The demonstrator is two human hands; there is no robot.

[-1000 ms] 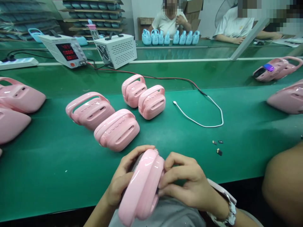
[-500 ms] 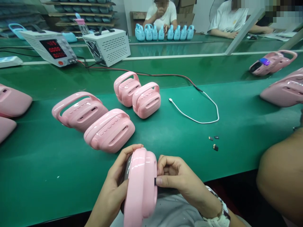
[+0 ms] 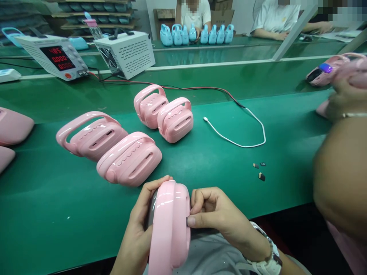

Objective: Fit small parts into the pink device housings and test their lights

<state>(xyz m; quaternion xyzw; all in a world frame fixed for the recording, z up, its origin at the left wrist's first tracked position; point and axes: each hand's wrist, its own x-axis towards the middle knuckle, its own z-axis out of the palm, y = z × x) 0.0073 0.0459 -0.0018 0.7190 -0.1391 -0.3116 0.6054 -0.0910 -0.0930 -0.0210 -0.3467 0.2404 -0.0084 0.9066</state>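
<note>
- Right hand [image 3: 213, 215]: fingers [image 3: 200, 198] curled in, thumb tip pressed flat against the right side edge of the glossy pink plastic speaker with a carry handle [image 3: 170, 225]; a small dark bit shows at the thumb tip, too small to tell what.
- Left hand [image 3: 140, 229]: fingers wrapped over the speaker's top left edge, palm cupping its left side.
- Speaker held edge-on at the near edge of the green counter [image 3: 57, 206], above the lap. Long axis runs away from the wearer, handle arch uppermost, far end pointing toward the counter.
- Just beyond: four matching pink speakers [image 3: 129, 158] resting in two pairs.
- Right of them: white cable [image 3: 243, 144], three small dark chips [image 3: 259, 172].
- Far right: another person's arm [image 3: 341, 168].
</note>
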